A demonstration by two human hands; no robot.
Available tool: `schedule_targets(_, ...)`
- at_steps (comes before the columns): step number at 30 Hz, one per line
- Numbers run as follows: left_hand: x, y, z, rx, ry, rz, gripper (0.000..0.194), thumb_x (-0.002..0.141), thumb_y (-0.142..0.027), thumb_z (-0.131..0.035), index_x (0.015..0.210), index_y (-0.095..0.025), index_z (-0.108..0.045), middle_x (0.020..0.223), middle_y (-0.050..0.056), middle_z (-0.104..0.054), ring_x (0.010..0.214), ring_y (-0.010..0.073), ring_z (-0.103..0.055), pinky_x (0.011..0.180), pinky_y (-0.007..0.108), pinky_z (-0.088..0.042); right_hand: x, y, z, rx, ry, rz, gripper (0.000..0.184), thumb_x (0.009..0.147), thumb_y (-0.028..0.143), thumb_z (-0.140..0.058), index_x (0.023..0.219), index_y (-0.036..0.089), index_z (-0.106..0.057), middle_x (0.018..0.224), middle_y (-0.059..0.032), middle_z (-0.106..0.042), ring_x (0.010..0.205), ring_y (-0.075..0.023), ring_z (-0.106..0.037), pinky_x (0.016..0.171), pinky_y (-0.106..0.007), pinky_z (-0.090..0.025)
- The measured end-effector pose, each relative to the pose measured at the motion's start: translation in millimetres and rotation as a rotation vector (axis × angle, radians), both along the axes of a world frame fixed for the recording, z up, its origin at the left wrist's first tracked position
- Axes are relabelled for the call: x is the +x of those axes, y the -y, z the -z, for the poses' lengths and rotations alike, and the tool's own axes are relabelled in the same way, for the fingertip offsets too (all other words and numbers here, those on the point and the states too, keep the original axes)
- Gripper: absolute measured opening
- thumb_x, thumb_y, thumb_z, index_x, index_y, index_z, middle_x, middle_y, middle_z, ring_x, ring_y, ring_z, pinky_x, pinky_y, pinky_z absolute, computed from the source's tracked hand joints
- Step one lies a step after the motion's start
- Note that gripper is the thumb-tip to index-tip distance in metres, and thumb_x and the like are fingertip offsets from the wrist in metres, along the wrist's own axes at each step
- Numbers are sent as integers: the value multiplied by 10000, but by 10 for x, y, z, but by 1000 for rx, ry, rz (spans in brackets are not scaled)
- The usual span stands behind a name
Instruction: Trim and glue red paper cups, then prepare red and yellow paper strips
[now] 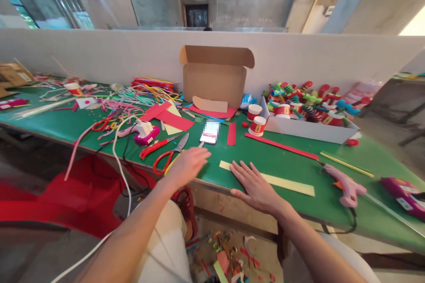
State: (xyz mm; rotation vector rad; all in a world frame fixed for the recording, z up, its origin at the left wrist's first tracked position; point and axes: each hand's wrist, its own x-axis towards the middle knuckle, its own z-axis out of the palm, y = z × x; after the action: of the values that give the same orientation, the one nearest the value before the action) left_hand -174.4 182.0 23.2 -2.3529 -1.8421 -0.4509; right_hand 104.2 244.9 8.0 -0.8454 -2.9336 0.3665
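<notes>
My right hand (254, 185) lies flat with fingers spread on a pale yellow paper strip (288, 184), covering its middle. My left hand (190, 166) is over the front edge of the table, fingers stretched out to the right, with nothing visible in it. Beside it on the left are red-handled scissors (163, 162), blades pointing away. A yellow handle (171, 164) shows partly behind the left wrist. Just beyond the left fingers lies a phone (210, 131) with a lit, blurred screen. A short red paper strip (231, 134) is to the phone's right.
A pink glue gun (345, 184) and a long red strip (282, 146) lie to the right. Behind them, a white box (308, 129) holds several colourful figures. Red paper cups (257, 126) stand beside it. Pipe cleaners (142, 93), a power strip (146, 135) and a cable (116, 154) are left.
</notes>
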Motion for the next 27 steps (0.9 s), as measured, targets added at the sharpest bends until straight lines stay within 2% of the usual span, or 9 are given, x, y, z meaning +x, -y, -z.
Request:
schedule_targets(2,-427,-12,-78,-48,-90,-327,398,961,-151,-382,1244,-180,-661,1281,92,-685,1203,198,-612,1048,347,-469,6,4,-1,24,-8,4,732,971,651,-370,1564,224,-323,1615,-99,-296,1499,-331,-272,1207,-591,-250)
schedule_targets(3,-620,-11,-103,-66,-112,-420,390,947,-146,-390,1213,-135,-674,1223,136,-702,1142,240,-643,1004,377,-496,4,1,-12,36,-13,10,726,965,648,-395,1556,229,-346,1608,-101,-318,1491,-336,-293,1200,-588,-267)
schedule_targets(7,-1060,-13,-92,-150,-168,-552,321,868,-154,-501,1106,-96,-709,988,187,-732,964,329,-688,822,418,-547,-56,-116,-85,61,-80,-10,518,1001,518,-434,1386,211,-596,1446,-129,-570,1337,-326,-516,1121,-537,-384)
schedule_targets(10,-1078,2,-49,-168,-201,-593,345,871,-165,-492,1149,-117,-692,976,183,-714,992,339,-670,808,409,-533,-102,-300,-54,-1,-230,-78,381,1039,329,-387,1186,218,-721,1243,-108,-706,1188,-259,-610,1030,-459,-464)
schedule_targets(12,-1022,48,-52,-138,-212,-604,395,896,-160,-428,1215,-126,-659,1034,184,-697,1034,331,-649,838,404,-517,-110,-400,18,-33,-317,-48,350,1016,308,-453,1277,212,-666,1308,-119,-668,1218,-260,-589,1045,-465,-455)
schedule_targets(14,-928,113,-83,-44,-201,-569,446,915,-165,-368,1286,-117,-611,1115,191,-673,1069,327,-623,859,403,-502,-107,-441,87,-55,-331,-4,418,996,322,-503,1391,207,-575,1402,-129,-604,1309,-281,-527,1097,-497,-410)
schedule_targets(20,-465,74,-123,207,-122,-245,443,949,-205,-324,1315,-178,-572,1126,121,-676,962,280,-616,801,381,-481,-122,-337,95,-90,-220,26,459,1020,339,-466,1474,276,-484,1534,-63,-480,1458,-286,-356,1175,-494,-303)
schedule_targets(23,-248,-109,-13,286,-80,-150,417,963,-218,-315,1276,-160,-585,1095,132,-680,963,284,-614,798,381,-483,-146,-309,68,-68,-202,65,446,1018,380,-475,1451,277,-508,1522,-62,-496,1447,-275,-367,1162,-478,-311)
schedule_targets(27,-68,-229,200,387,-160,-73,396,983,-196,-307,1234,-126,-605,1038,150,-686,946,313,-604,743,399,-457,-218,-266,35,1,-206,109,371,981,402,-550,1298,225,-628,1391,-82,-604,1274,-252,-514,1059,-418,-396)
